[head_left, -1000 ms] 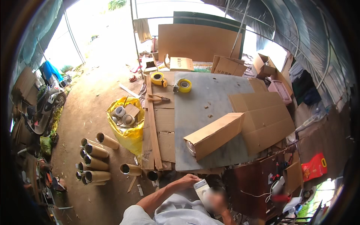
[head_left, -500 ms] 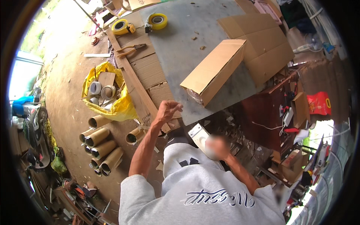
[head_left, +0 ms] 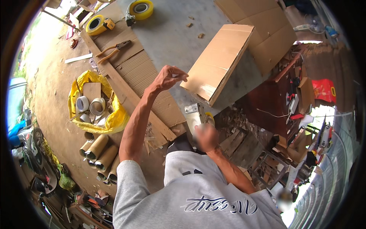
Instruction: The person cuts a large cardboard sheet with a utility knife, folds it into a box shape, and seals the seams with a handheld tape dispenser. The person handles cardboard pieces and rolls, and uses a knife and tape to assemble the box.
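Note:
A long closed cardboard box (head_left: 221, 57) lies slantwise on the grey tabletop, with a shiny patch like clear tape on its near end. My left hand (head_left: 171, 77) hovers at the box's near left corner, fingers loosely bent and apart from the thumb, holding nothing I can see. Whether its fingertips touch the cardboard I cannot tell. My right hand (head_left: 206, 138), partly blurred, is closed round a tape dispenser (head_left: 193, 113) just off the table's near edge. Its pale metal head points toward the box, and part of a yellowish tape roll (head_left: 209, 120) shows beside it.
On the table lie a second tape dispenser (head_left: 141, 9), a yellow tape measure (head_left: 108, 24), pliers (head_left: 114, 50) and flat cardboard (head_left: 267, 38). At the left, a yellow bag (head_left: 120, 118) holds tape rolls. Cardboard tubes (head_left: 97, 147) are stacked on the floor below it.
My left hand has moved up and right to the box's near corner. The tape dispenser in my right hand has turned more upright and come closer below the box. The view has shifted.

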Motion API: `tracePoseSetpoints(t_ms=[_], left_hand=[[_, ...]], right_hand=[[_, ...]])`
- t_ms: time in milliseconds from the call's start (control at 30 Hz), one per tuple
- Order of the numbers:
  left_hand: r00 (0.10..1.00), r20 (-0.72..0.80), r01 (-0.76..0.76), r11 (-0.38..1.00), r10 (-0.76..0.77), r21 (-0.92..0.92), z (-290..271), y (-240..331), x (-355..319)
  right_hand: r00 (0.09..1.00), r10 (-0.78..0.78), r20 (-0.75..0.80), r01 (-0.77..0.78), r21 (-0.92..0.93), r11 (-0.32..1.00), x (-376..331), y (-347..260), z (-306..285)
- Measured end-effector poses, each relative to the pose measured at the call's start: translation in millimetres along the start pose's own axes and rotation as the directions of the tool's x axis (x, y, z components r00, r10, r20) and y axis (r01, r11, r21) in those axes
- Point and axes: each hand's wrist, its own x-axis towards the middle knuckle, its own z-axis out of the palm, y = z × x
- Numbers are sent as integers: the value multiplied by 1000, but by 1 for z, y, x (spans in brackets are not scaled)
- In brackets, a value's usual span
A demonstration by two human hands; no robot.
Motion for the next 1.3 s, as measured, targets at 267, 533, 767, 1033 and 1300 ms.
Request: tracePoseSetpoints(t_ms=[267,533,767,1033,1300], left_hand=[[994,101,-48,999,47,7,9,-23,30],[991,-1,-135,988,136,72,27,-30,33],[998,-52,-18,996,23,82,1,-25,8],[986,-138,-78,992,90,95,22,-31,21],[870,-337,-281,924,359,258,70,-47,31]], right_hand=[[994,112,8,-112,-25,993,-3,10,33],[998,59,-20,-60,-68,996,-3,15,32],[997,30,65,-28,-28,999,-6,-13,26],[987,156,39,-153,-71,986,-6,6,39],[990,136,27,-132,-116,984,3,16,35]])
